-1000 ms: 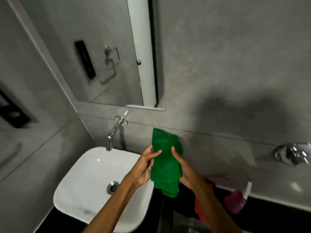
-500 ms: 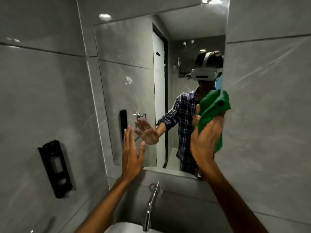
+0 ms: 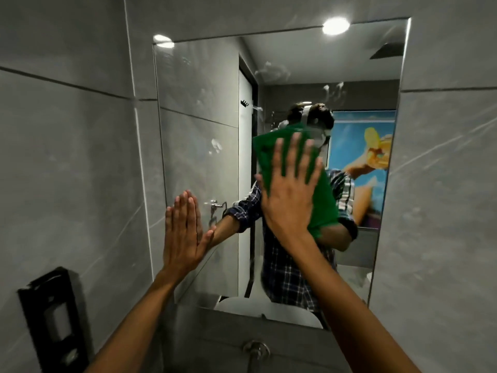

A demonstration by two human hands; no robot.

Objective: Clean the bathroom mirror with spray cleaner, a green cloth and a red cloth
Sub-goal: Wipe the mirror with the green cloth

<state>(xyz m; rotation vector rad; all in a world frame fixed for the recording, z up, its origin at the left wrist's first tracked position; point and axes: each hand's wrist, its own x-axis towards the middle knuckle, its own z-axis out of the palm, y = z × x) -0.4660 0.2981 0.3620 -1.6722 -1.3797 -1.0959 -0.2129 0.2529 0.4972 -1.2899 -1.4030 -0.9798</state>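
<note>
Hands flat, open | right (image 3: 289, 195) presses green cloth (image 3: 321, 195) upright on mirror (image 3: 193, 130) | left (image 3: 183, 232) bare

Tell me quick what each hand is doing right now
Left hand: open, flat against the mirror, holding nothing.
Right hand: open, fingers spread, pressing the green cloth on the glass.

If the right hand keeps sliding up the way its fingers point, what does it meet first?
The right hand, flat on the green cloth, points up the mirror. First in line, probably, are the white cleaner smears above.
</note>
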